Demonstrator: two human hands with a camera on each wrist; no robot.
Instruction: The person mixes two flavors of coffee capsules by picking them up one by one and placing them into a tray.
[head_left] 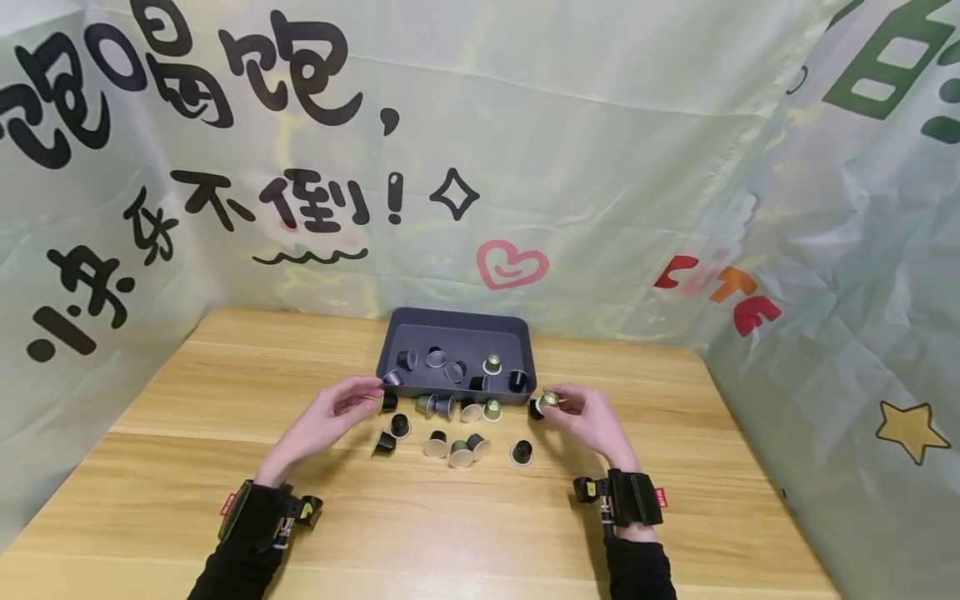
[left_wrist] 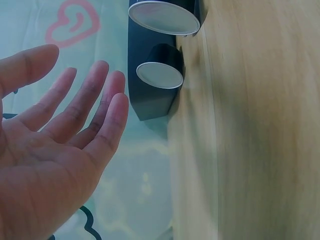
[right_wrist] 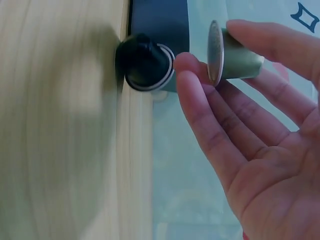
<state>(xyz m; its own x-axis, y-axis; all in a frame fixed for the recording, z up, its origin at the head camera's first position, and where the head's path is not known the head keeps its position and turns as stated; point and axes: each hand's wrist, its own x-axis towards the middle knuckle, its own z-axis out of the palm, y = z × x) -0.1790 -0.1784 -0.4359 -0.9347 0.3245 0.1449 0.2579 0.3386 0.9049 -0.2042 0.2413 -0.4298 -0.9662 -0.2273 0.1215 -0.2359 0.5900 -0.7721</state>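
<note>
My right hand (head_left: 588,417) pinches a green coffee capsule (right_wrist: 242,60) between thumb and fingers, near the front right corner of a dark tray (head_left: 457,316). A black capsule (right_wrist: 145,62) lies on the table just by those fingers. At the tray's front left corner is my left hand (head_left: 337,414), fingers relaxed and slightly bent, holding nothing in the left wrist view. Close to it a black capsule (left_wrist: 165,57) lies on its side, its pale lid facing the camera. Inside the tray are several capsules, among them an upright green capsule (head_left: 492,364).
Several loose capsules lie on the wooden table (head_left: 450,533) before the tray, including a lone black capsule (head_left: 522,452) and a cluster with a green capsule (head_left: 461,454). Printed cloth (head_left: 585,183) hangs behind the table and along its sides.
</note>
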